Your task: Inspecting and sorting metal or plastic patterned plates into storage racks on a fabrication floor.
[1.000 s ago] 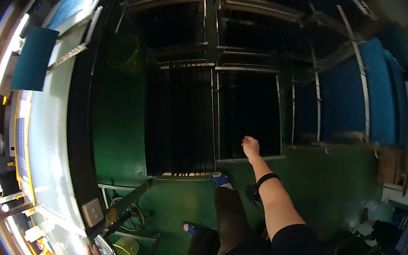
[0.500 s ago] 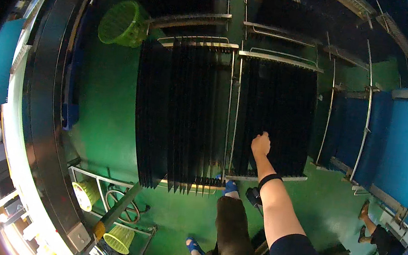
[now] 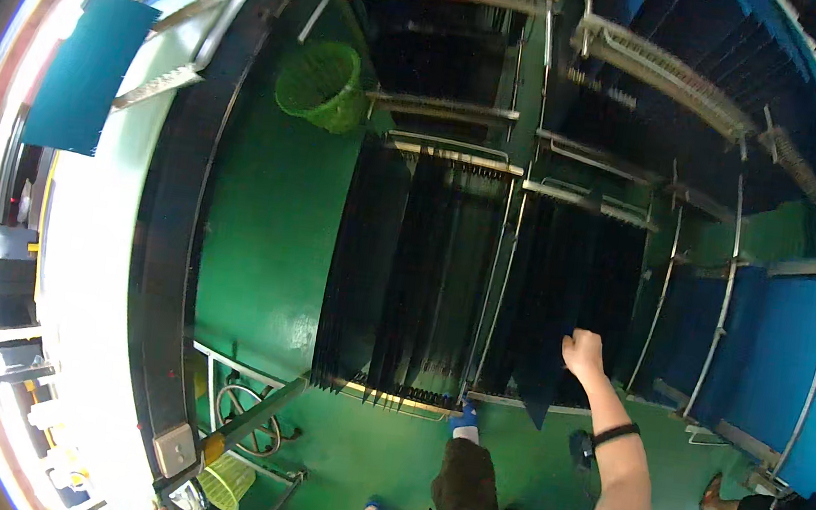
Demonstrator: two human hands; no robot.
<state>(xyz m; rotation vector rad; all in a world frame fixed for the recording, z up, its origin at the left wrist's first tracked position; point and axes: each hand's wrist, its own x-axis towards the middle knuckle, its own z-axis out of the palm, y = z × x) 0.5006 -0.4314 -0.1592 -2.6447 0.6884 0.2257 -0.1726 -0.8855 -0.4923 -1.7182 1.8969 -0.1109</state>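
Observation:
My right hand (image 3: 583, 354) is closed in a fist over the right-hand rack section, with a black band round the forearm. Its fingers meet the edge of a dark thin sheet (image 3: 537, 391), whose pointed near corner hangs out past the rack's front bar (image 3: 567, 409). The material of the sheet cannot be told. Behind it, more black sheets stand packed side by side. Left of them, a second row of dark sheets (image 3: 365, 280) hangs in the neighbouring rack section. My left hand does not show; a skin-coloured sliver at the lower left edge is too small to identify.
Bright blue sheets (image 3: 780, 348) stand in racks at right, near another person's foot (image 3: 711, 491). A green basket (image 3: 321, 89) is at far left. A wheeled metal frame (image 3: 259, 371) and a yellow-green basket (image 3: 226, 481) stand near the long lit table (image 3: 89, 269).
The view has swung, shifting the racks right and down. My right hand has come nearer and to the right, and one dark sheet's corner now sticks out past the front bar.

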